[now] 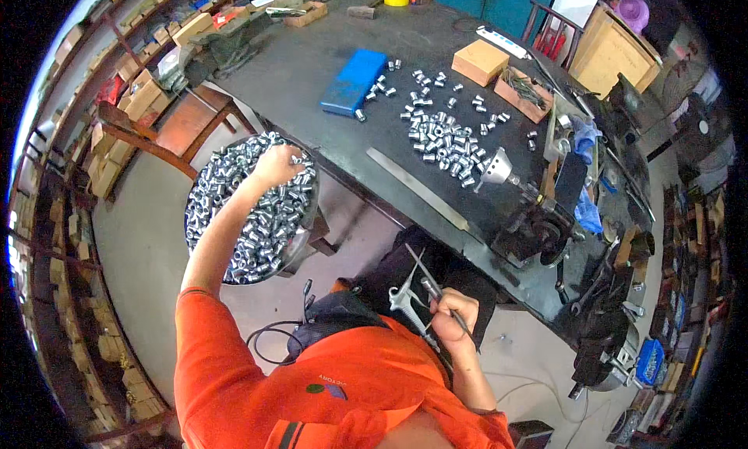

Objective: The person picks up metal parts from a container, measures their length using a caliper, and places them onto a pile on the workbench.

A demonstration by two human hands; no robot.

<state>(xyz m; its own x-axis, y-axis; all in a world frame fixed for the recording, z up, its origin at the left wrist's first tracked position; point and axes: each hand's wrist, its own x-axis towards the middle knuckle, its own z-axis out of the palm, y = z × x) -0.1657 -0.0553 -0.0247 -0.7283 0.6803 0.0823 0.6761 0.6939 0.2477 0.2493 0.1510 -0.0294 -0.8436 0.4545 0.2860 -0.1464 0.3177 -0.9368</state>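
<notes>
"Across the upper half, what's biggest?"
"Dark tabletop [304, 73], running diagonally, upper left to lower right. Wooden chair [191, 128] off its left end."

"Next size down?"
"Round tub [299, 245], left of the person's middle, just beside the tabletop's near edge. Heaped full."

"What's lying on the tabletop?"
"Long flat metal bar [417, 188] near the close edge. Blue case [354, 81] lying flat further back. Tan box [480, 62] to the right of that. Silver conical piece [496, 168] with holes, toward the right."

"Hands?"
"Left hand [276, 166] over the tub, touching the heap. Fingers curled; can't tell whether that grip has anything pinched. Right hand [454, 315] low, in front of the body, well apart from the tub. Its grip is closed around a slender metal tool [432, 288], tip pointing up and left. Silver branched piece [401, 299] just beside it; can't tell if it's held too."

"Smallest stuff?"
"Shiny metal cylinders [276, 223]. Pile of them in the tub, under and around the left hand. More loose cylinders [446, 140] on the tabletop: one dense cluster left of the conical piece, strays around it, several touching or near the blue case."
</notes>
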